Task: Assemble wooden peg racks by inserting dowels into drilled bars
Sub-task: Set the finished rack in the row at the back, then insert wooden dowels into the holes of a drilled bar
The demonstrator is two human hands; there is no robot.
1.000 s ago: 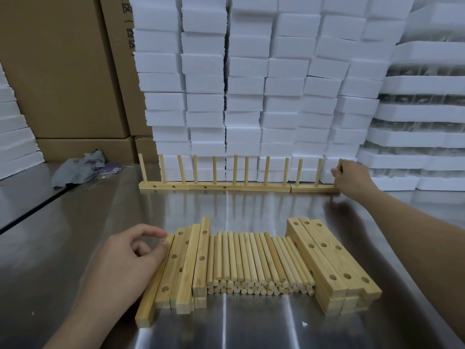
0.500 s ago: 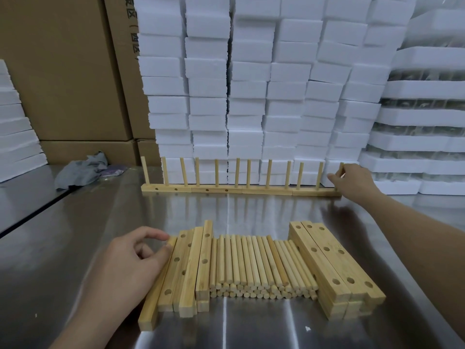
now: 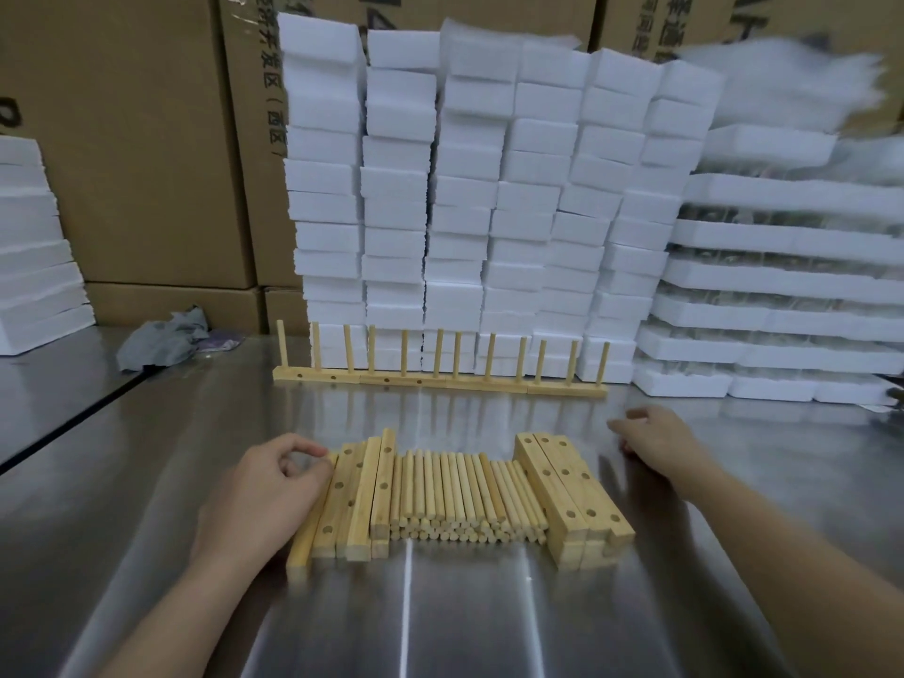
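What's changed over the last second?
The right hand left the right end of the rack row and drew back toward the person. It is now empty, near the right bar stack. The left hand still rests against the left bars. The rack row and the dowels are unmoved.

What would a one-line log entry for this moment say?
left hand touching left bars, grip unclear | right hand empty near right bars | dowels lying between | racks standing at back

The left hand [image 3: 264,491] is held palm down, fingers loosely curled; the right hand [image 3: 658,445] is blurred, fingers relaxed.
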